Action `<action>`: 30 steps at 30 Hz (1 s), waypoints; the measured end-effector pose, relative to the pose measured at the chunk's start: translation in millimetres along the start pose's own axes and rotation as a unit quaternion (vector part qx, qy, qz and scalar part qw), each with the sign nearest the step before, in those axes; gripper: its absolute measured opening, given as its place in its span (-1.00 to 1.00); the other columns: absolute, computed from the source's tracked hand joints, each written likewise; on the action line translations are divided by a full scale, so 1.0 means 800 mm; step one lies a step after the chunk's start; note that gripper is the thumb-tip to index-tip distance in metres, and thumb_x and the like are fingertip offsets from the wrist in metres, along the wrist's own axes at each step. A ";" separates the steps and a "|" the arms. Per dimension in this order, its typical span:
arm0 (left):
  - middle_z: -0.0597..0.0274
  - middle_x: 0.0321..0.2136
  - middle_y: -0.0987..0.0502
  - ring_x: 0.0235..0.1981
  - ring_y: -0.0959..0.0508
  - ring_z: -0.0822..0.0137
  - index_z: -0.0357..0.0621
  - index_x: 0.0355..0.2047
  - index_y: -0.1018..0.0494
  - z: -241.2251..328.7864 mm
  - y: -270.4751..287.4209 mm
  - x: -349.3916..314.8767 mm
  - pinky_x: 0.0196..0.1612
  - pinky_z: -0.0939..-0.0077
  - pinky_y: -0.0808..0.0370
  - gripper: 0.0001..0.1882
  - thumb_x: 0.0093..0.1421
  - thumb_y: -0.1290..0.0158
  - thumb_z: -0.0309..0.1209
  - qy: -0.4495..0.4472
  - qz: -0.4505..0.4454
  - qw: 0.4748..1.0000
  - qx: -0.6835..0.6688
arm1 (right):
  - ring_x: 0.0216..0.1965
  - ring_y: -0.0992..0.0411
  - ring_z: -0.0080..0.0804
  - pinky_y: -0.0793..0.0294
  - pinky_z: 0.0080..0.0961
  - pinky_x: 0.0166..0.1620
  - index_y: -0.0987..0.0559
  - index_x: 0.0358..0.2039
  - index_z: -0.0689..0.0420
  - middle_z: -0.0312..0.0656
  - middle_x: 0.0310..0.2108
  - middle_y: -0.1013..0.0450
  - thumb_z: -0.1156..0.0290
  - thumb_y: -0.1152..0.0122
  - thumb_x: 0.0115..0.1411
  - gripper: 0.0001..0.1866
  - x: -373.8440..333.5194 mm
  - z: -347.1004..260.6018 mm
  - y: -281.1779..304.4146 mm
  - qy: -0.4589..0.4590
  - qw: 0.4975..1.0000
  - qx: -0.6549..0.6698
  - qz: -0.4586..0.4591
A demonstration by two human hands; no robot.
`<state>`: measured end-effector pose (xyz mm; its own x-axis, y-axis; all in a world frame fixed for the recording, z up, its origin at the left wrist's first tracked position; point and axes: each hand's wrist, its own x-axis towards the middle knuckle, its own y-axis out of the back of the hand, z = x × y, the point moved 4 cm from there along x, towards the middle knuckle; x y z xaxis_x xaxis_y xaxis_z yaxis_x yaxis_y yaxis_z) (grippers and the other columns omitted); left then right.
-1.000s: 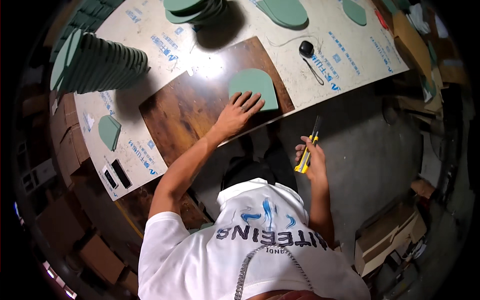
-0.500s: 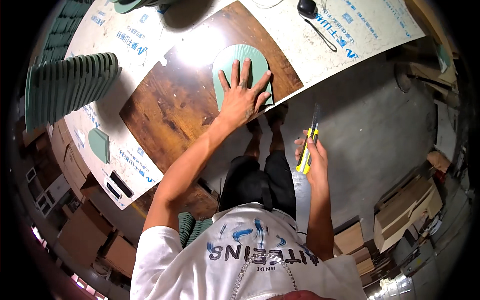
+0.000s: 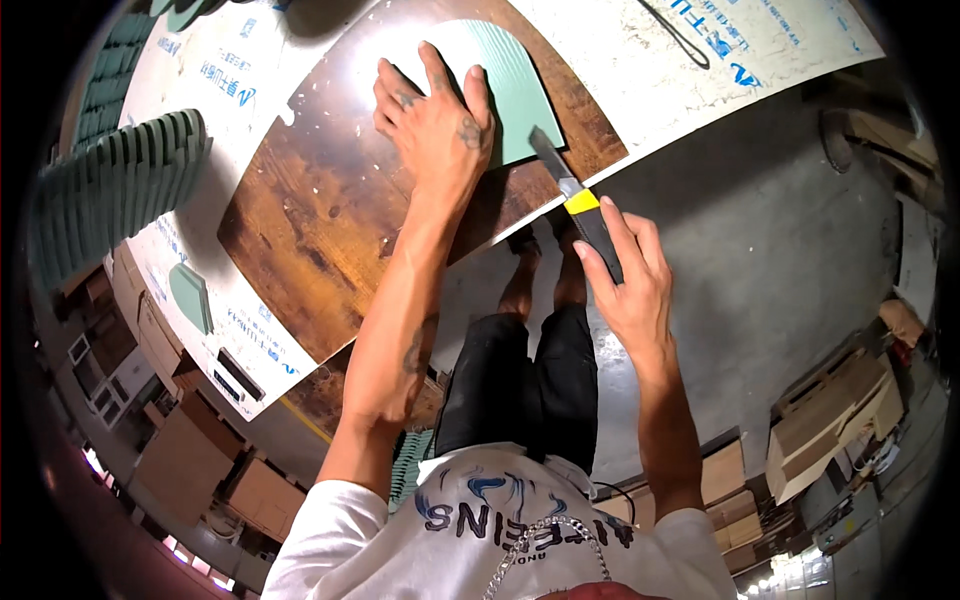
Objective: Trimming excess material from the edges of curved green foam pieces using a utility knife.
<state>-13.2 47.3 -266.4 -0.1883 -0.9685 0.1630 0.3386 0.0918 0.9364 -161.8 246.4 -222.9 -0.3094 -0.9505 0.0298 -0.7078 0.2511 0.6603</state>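
Note:
A pale green arch-shaped panel point(image 3: 518, 95) with fine ridges lies flat on a worn brown wooden board point(image 3: 310, 240). Over its left part is my left hand point(image 3: 440, 125), fingers spread, the palm partly covering the panel; whether it presses on the panel or the board at each finger I cannot tell. In my right hand point(image 3: 635, 285) is a black and yellow utility knife point(image 3: 590, 220), gripped by its handle just off the table edge. Its blade is out and points up and left, with the tip close to the panel's lower right corner.
A row of stacked green panels point(image 3: 120, 195) stands on the left of the white table sheet point(image 3: 690, 95). Smaller green pieces point(image 3: 190, 298) lie nearer, beside a dark flat device point(image 3: 238, 375). A black strap point(image 3: 675, 35) rests at the far right. Cardboard and boards point(image 3: 835, 425) sit on the floor at right.
My right hand has brought the knife up and left from beside the table to the panel's corner. The left hand has shifted toward the panel's left side, and the whole view has moved.

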 end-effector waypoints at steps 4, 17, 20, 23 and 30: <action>-0.64 0.14 -0.13 0.19 -0.13 -0.51 -0.16 0.24 -0.27 0.002 -0.001 -0.001 0.14 -0.44 -0.12 -0.34 0.33 0.20 0.08 0.022 0.009 1.000 -0.004 | -0.33 -0.49 -0.25 -0.50 -0.41 -0.32 -0.58 -0.04 0.18 -0.18 -0.25 -0.45 0.34 -0.44 0.03 -0.53 0.015 0.012 -0.005 0.061 0.993 -0.101 0.004; -0.49 0.04 -0.25 0.09 -0.26 -0.31 -0.29 0.16 -0.32 0.015 0.009 -0.005 0.15 -0.14 -0.20 -0.56 0.33 0.07 -0.34 0.028 0.029 0.995 0.087 | -0.33 -0.46 -0.33 -0.52 -0.43 -0.37 -0.56 0.04 0.13 -0.16 -0.24 -0.46 0.33 -0.51 -0.05 -0.41 0.029 0.055 0.022 0.131 0.970 -0.203 -0.012; -0.49 0.04 -0.24 0.08 -0.27 -0.30 -0.30 0.14 -0.32 0.007 0.001 -0.008 0.13 -0.11 -0.24 -0.60 0.30 0.07 -0.46 0.030 0.023 0.997 0.074 | -0.35 -0.45 -0.34 -0.51 -0.46 -0.42 -0.57 0.03 0.15 -0.15 -0.25 -0.43 0.30 -0.50 -0.02 -0.43 0.036 0.056 0.025 0.162 0.965 -0.206 -0.028; -0.35 -0.03 -0.33 0.04 -0.32 -0.19 -0.30 0.09 -0.36 -0.002 0.000 -0.010 0.11 -0.05 -0.27 -0.61 0.25 0.03 -0.48 0.015 0.040 0.991 0.128 | -0.37 -0.44 -0.37 -0.51 -0.48 -0.42 -0.57 0.05 0.13 -0.16 -0.27 -0.43 0.27 -0.48 0.02 -0.44 0.050 0.052 0.023 0.152 0.968 -0.191 -0.056; -0.40 -0.02 -0.34 0.06 -0.32 -0.21 -0.25 0.15 -0.31 -0.019 -0.007 -0.015 0.08 -0.17 -0.29 -0.58 0.29 0.06 -0.41 -0.059 0.072 0.994 0.054 | -0.40 -0.48 -0.47 -0.54 -0.59 -0.48 -0.57 0.05 0.06 -0.28 -0.27 -0.43 0.18 -0.42 0.08 -0.48 0.130 0.051 -0.010 0.214 0.967 -0.136 -0.030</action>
<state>1.1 54.9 -278.7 -0.2530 -0.9103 0.3277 0.2697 0.2590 0.9275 -214.0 152.6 -255.7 0.0597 -0.9650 0.2554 -0.5052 0.1915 0.8415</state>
